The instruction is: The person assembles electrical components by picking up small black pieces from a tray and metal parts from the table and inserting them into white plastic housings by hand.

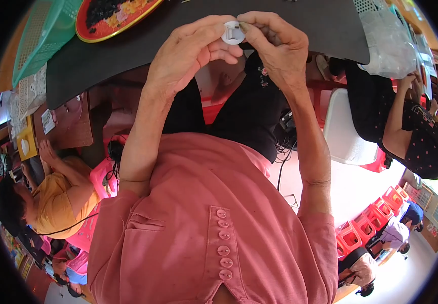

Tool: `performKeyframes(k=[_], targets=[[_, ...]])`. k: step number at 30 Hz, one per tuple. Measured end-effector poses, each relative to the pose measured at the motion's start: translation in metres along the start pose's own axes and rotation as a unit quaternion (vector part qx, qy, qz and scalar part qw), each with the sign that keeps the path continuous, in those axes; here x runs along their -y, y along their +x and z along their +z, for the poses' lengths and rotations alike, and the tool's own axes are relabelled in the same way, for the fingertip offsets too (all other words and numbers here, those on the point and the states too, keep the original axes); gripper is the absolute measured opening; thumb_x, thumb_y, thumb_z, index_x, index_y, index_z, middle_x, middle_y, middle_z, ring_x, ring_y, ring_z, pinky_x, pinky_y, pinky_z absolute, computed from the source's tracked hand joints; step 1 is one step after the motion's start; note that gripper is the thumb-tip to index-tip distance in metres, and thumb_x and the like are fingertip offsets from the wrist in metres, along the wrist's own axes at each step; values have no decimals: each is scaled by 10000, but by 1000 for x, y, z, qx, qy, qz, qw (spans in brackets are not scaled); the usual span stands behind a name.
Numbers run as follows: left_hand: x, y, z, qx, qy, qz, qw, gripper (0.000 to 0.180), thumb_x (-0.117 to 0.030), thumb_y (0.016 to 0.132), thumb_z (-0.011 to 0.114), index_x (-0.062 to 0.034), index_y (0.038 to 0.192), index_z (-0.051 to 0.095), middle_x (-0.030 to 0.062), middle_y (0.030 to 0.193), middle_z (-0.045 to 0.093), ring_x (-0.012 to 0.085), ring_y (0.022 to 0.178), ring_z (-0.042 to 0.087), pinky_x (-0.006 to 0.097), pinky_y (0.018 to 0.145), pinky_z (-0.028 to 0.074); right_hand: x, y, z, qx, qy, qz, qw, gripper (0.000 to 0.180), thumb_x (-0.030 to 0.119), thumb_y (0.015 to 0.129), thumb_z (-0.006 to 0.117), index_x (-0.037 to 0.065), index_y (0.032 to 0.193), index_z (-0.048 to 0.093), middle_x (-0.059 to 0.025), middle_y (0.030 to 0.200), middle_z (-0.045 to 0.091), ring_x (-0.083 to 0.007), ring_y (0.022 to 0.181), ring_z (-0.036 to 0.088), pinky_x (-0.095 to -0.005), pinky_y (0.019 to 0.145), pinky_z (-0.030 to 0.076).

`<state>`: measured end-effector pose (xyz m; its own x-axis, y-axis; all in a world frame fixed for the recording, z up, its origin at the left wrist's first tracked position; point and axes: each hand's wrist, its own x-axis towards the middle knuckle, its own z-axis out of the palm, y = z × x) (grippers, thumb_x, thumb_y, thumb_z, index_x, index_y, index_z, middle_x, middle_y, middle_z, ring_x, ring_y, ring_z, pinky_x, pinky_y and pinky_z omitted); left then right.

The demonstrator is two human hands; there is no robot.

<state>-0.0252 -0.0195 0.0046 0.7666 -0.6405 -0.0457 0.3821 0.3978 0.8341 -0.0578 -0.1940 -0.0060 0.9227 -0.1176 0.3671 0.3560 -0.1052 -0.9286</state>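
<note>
Between my two hands, over the near edge of the dark table, is a small round white plastic part (233,33) with a rectangular slot in its middle. My left hand (194,46) pinches its left side between thumb and forefinger, the other fingers curled loosely below. On the other side, the thumb and forefinger of my right hand (278,44) close on its upper right rim. What the underside of the part looks like is hidden.
The dark table (320,25) spans the top. At its far left stand a green plastic basket (44,43) and a red-rimmed round tray (120,33) with small black pieces. Clear plastic bags (389,43) lie at the right. A person in yellow (61,207) sits left, another in black (401,121) right.
</note>
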Motion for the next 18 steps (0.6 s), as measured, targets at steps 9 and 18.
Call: performKeyframes(k=[9, 18], targets=[[0, -5, 2, -8, -13, 13, 1000, 345, -145, 960, 453, 96, 1205, 485, 148, 1037, 605, 218, 863, 637, 332, 769, 537, 14, 2, -1, 9, -30, 1, 1000, 124, 86, 837, 660, 7, 932, 669, -23, 767, 667, -63, 700, 624, -194, 616, 492], [4, -10, 6, -48, 34, 27, 998, 334, -135, 957, 461, 96, 1196, 495, 134, 1000, 619, 197, 834, 638, 310, 747, 536, 8, -1, 1, 25, -73, 7, 997, 136, 70, 808, 663, 19, 934, 678, 12, 739, 653, -14, 626, 525, -169, 553, 415]])
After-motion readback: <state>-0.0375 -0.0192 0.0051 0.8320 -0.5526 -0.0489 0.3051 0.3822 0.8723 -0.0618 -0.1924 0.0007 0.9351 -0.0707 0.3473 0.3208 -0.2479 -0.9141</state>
